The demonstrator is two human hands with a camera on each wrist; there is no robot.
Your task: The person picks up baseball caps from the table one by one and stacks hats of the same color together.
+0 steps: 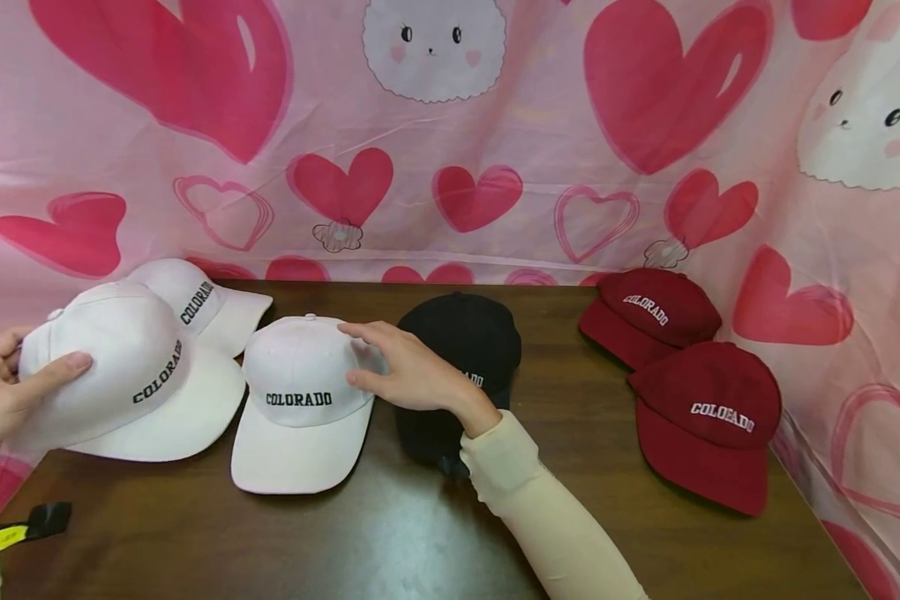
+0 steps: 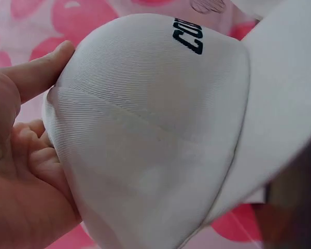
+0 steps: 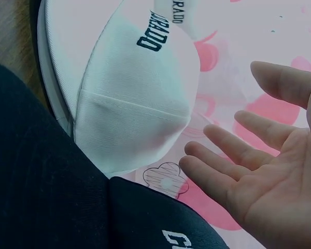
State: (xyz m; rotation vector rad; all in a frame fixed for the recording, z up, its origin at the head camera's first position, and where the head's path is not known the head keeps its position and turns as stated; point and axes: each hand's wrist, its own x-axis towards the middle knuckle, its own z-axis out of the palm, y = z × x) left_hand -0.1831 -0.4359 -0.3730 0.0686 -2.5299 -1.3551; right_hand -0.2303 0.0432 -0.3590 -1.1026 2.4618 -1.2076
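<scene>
At the far left my left hand [image 1: 22,379] grips the back of a white baseball cap [image 1: 108,358] with black COLORADO lettering, thumb on the outside of its crown. The left wrist view shows this held cap [image 2: 145,119] close up, its brim pointing right. My right hand [image 1: 416,371], fingers spread and holding nothing, is beside the crown of a second white cap [image 1: 300,454]. It overlaps a black cap [image 1: 461,325] in the head view and partly hides its lettering. In the right wrist view the right hand [image 3: 269,176] appears apart from the white cap [image 3: 129,104].
A third white cap [image 1: 228,321] lies behind the held one. Two dark red COLORADO caps, a rear one [image 1: 648,312] and a front one [image 1: 708,417], overlap at the right of the brown table [image 1: 570,467]. Pink heart-print cloth [image 1: 540,125] hangs behind and at the sides.
</scene>
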